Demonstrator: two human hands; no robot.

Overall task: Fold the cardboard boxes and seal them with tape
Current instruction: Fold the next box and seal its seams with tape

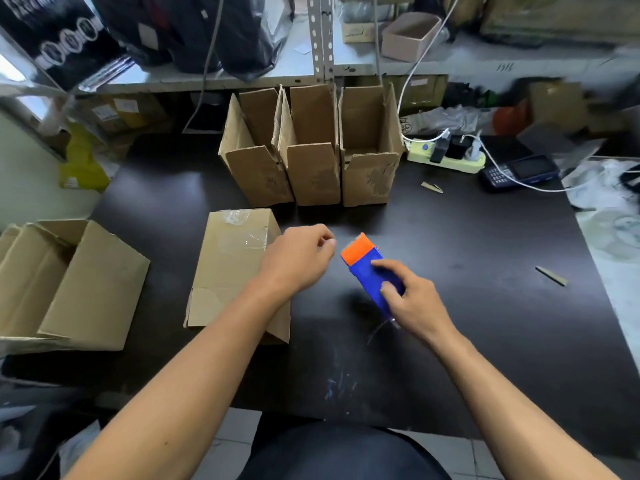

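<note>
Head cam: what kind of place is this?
Likely a small packing workroom: three upright open brown cardboard boxes on a dark worktable, a blue-and-orange tape dispenser in the right hand, cluttered metal shelving behind.

The tape dispenser (372,271) is blue with an orange end. Brown cardboard boxes (311,147) stand toward the far edge of the black table (485,306); the power strip (446,157) is pale yellow-green.
</note>
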